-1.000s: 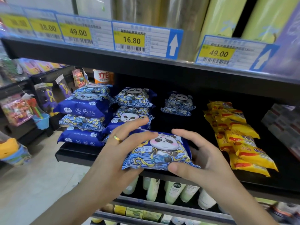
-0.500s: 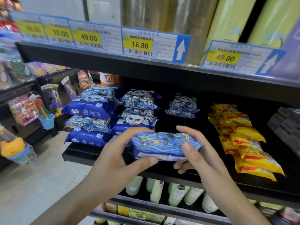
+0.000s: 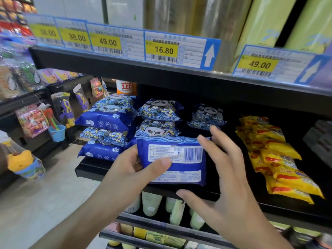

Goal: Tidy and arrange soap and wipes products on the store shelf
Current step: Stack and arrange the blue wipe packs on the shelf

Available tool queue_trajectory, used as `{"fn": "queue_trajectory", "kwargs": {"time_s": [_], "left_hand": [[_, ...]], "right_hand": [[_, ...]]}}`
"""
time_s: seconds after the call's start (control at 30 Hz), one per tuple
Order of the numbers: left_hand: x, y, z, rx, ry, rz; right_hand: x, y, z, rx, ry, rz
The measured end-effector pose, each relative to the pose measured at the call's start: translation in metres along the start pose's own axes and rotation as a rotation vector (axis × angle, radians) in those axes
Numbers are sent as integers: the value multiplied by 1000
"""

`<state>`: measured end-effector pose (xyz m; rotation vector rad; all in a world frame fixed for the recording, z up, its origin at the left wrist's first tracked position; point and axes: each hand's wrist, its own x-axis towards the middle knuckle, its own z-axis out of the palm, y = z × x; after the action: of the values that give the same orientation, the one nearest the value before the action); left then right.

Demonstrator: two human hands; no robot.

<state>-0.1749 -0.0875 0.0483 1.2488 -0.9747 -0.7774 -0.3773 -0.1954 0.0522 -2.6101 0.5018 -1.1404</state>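
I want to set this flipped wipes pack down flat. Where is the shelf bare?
Bare black shelf lies between the middle wipes stack and the yellow packs, in front of the lone back pack. The left stack and middle stack sit close together, crowded.

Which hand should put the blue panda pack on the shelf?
Probably the left hand: its thumb and fingers already grip the wipes pack, flipped barcode side up. The right hand is spread open beside it, gripping nothing, so it could guide the pack into the shelf gap.
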Motion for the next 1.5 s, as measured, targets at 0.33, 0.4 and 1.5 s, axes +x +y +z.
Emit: {"fn": "queue_trajectory", "kwargs": {"time_s": [0.33,0.4,1.5], "left_hand": [[0,5,-5,-51,-52,-97],[1,4,-7,-57,-56,-121],[-7,-5,-15,356,-64,294]], "right_hand": [[6,6,7,-118,-81,-123],[7,5,6,-64,-86,-116],[14,3,6,877,-199,531]]}}
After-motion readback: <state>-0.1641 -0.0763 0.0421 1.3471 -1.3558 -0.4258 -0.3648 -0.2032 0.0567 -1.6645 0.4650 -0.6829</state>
